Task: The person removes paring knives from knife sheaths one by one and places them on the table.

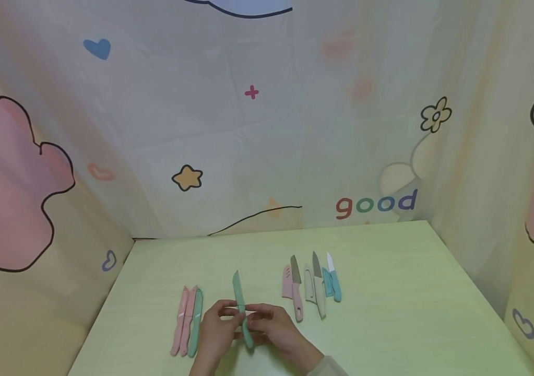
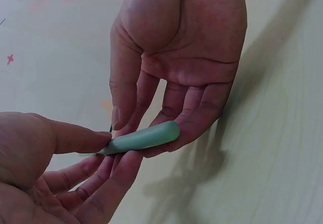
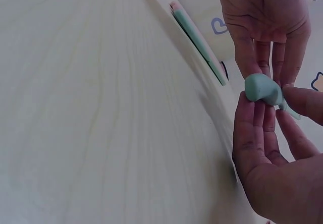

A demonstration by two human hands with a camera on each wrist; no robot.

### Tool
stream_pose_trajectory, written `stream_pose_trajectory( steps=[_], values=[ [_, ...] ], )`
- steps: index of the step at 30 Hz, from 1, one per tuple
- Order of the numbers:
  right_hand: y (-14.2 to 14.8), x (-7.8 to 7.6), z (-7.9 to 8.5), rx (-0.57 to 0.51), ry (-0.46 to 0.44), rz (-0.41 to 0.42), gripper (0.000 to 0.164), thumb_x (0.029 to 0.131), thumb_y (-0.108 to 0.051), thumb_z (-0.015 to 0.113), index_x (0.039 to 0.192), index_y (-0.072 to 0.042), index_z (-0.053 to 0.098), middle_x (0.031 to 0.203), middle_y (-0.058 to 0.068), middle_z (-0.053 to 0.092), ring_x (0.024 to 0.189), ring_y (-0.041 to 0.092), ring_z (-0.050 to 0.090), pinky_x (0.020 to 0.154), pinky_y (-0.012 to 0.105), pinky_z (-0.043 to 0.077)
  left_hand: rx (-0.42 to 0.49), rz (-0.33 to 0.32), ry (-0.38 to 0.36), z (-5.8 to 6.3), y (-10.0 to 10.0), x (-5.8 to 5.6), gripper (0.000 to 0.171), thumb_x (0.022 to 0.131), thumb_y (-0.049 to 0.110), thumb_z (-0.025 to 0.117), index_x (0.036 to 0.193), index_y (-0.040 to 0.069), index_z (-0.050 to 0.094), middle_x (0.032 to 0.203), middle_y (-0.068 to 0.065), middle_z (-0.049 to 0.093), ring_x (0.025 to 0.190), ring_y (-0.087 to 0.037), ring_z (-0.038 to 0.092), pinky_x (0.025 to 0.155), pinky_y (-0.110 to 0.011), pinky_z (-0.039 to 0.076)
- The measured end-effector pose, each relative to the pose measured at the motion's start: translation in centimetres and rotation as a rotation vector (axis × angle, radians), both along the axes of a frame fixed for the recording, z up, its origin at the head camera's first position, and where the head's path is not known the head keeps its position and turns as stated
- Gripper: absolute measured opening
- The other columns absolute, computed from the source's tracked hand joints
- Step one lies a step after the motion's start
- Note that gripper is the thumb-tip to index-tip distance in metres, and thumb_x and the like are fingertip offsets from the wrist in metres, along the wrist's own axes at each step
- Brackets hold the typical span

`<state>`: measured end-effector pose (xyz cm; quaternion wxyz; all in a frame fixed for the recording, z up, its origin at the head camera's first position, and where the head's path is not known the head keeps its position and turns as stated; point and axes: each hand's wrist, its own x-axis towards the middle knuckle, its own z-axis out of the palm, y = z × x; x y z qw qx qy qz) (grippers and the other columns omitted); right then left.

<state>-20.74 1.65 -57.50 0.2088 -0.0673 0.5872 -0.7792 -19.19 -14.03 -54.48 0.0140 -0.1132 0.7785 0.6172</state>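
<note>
Both hands hold a green knife [image 1: 238, 290] over the near part of the table, its long green end tilted up and away. The left hand [image 1: 216, 330] pinches it between thumb and fingers from the left side. From the right, the right hand [image 1: 277, 328] has its thumb and fingertips around the same knife. In the left wrist view the rounded green handle [image 2: 146, 136] lies across the fingers of both hands. The handle's butt end [image 3: 256, 88] faces the camera in the right wrist view, where the hands hide most of the rest.
To the left lie two pink knives [image 1: 185, 326] and another green knife [image 1: 195, 324], side by side. At right are a pink-handled knife [image 1: 297, 292], a cream-handled knife [image 1: 318, 287] and a blue-handled knife [image 1: 334, 282], each beside a matching sheath. A printed curtain [image 1: 248, 136] surrounds the table [image 1: 389, 324].
</note>
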Motion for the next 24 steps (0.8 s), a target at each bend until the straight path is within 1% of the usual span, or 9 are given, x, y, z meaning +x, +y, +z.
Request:
stream_pose_trajectory(
  steps=[4, 8, 10, 17, 24],
  values=[
    [0.1, -0.1, -0.2, 0.017, -0.026, -0.019, 0.04, 0.083, -0.003, 0.071, 0.122, -0.003, 0.063, 0.096, 0.011, 0.066, 0.083, 0.026, 0.066, 0.062, 0.033, 0.06, 0.068, -0.033, -0.009, 0.0, -0.1, -0.1, 0.035, 0.086, 0.006, 0.071, 0.118, 0.0, 0.058, 0.102, -0.018, 0.063, 0.078, -0.02, 0.065, 0.064, -0.036, 0.062],
    [0.2, -0.3, -0.3, 0.031, -0.028, -0.025, 0.042, 0.082, -0.002, 0.073, 0.122, -0.003, 0.062, 0.095, 0.011, 0.066, 0.081, 0.022, 0.064, 0.061, 0.033, 0.06, 0.091, -0.046, -0.014, 0.0, 0.0, -0.4, 0.037, 0.085, 0.008, 0.072, 0.118, -0.001, 0.058, 0.102, -0.018, 0.063, 0.08, -0.021, 0.064, 0.065, -0.037, 0.062],
    [0.3, -0.3, -0.2, 0.027, -0.028, -0.023, 0.042, 0.081, -0.001, 0.073, 0.122, -0.003, 0.061, 0.094, 0.011, 0.066, 0.08, 0.022, 0.064, 0.061, 0.033, 0.06, 0.095, -0.045, -0.009, -0.1, 0.0, -0.6, 0.036, 0.086, 0.01, 0.072, 0.118, -0.001, 0.059, 0.102, -0.018, 0.063, 0.081, -0.022, 0.064, 0.065, -0.037, 0.062],
    [0.6, -0.2, -0.2, 0.017, -0.026, -0.016, 0.043, 0.08, 0.003, 0.072, 0.122, 0.0, 0.06, 0.09, 0.007, 0.065, 0.08, 0.022, 0.064, 0.059, 0.029, 0.058, 0.093, -0.029, 0.029, -0.2, 0.0, -1.3, 0.029, 0.094, 0.016, 0.063, 0.116, -0.003, 0.06, 0.102, -0.017, 0.063, 0.086, -0.022, 0.065, 0.068, -0.035, 0.062],
    [0.8, -0.1, -0.1, 0.023, -0.036, -0.017, 0.046, 0.08, 0.001, 0.072, 0.123, 0.0, 0.059, 0.09, 0.006, 0.065, 0.078, 0.019, 0.063, 0.058, 0.029, 0.057, 0.118, 0.002, 0.04, -0.1, 0.1, -2.0, 0.029, 0.093, 0.014, 0.064, 0.115, -0.004, 0.062, 0.101, -0.017, 0.064, 0.088, -0.023, 0.065, 0.074, -0.035, 0.061]
  ],
)
